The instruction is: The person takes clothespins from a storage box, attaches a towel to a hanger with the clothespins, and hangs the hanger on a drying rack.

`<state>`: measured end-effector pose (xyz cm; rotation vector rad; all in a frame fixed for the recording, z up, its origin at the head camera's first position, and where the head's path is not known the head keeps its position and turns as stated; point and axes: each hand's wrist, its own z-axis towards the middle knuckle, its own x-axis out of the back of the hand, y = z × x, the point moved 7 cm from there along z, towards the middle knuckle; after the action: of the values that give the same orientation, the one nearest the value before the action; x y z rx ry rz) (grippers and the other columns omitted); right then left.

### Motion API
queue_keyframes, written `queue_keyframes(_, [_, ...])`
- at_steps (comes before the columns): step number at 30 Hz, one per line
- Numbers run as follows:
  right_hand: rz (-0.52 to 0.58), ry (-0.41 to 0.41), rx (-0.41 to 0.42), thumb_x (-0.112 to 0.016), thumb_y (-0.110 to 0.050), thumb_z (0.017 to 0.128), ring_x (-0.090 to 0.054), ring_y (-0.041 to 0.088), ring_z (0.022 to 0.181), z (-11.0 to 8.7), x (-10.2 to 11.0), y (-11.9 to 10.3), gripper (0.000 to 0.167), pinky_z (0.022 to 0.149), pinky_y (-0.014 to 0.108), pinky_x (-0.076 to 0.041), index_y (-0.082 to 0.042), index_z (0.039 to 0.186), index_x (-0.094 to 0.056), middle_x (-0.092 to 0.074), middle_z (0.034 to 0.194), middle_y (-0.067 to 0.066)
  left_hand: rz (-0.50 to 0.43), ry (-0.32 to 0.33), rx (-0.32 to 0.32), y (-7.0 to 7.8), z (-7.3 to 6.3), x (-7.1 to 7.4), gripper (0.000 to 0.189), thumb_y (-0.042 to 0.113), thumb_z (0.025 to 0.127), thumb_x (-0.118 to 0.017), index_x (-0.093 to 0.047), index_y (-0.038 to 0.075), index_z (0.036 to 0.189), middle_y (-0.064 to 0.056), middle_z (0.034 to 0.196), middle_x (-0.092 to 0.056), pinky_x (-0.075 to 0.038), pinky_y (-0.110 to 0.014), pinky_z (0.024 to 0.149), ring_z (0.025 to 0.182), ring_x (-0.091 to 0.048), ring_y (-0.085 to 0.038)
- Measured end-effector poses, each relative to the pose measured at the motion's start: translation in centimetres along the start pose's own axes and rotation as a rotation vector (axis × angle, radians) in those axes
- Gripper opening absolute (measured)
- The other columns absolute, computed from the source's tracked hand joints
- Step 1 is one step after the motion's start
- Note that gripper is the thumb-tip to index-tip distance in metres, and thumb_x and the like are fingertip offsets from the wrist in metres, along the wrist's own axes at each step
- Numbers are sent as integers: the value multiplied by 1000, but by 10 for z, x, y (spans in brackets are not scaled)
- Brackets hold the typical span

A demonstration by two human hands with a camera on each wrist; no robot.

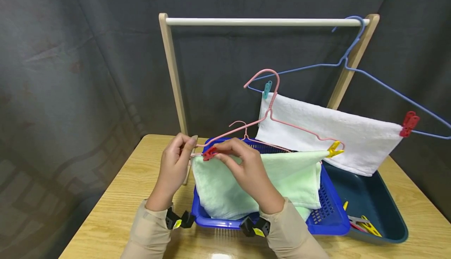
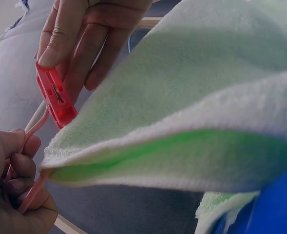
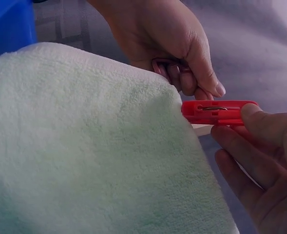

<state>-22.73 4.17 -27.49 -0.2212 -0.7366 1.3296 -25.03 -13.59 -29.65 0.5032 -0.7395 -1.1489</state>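
Observation:
My left hand [image 1: 176,163] grips the left end of a pink hanger [image 1: 243,127], fingers curled round its wire in the left wrist view. A pale green towel [image 1: 225,188] hangs over the hanger's lower bar. Between thumb and fingers my right hand [image 1: 248,167] pinches a red clothespin [image 3: 214,112], whose tip meets the towel's upper left corner. Whether it bites the wire too, I cannot tell. At the hanger's right end a yellow clothespin [image 1: 334,149] clips the towel.
Below is a blue basket [image 1: 331,212] with another pink hanger [image 1: 245,130] by it. A dark tray [image 1: 391,212] holds several clothespins. From the rack's white rod [image 1: 264,22] hangs a blue hanger [image 1: 387,88] with a white towel [image 1: 327,129] clipped on.

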Motion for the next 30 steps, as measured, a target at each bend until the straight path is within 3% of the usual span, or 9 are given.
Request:
queue_keyframes(12, [6,39,-37,-78,1,85,-72,19,89,-1,-5,5,15,79,28,-58,-1,99,-74,-73,97,8,12,13,-1,0,0,0,11,0,102,-56,-60,-1,92,-5,76,-49,-36,-24,55,62,-42,-14])
queue_keyframes(30, [-8,46,-12,-77,3,86,-70,22,91,2,-12,2,11,78,27,-58,0,97,-76,-74,98,10,-18,14,-17,0,1,-1,16,5,105,-52,-60,0,92,-12,81,-52,-37,-24,59,66,-44,-13])
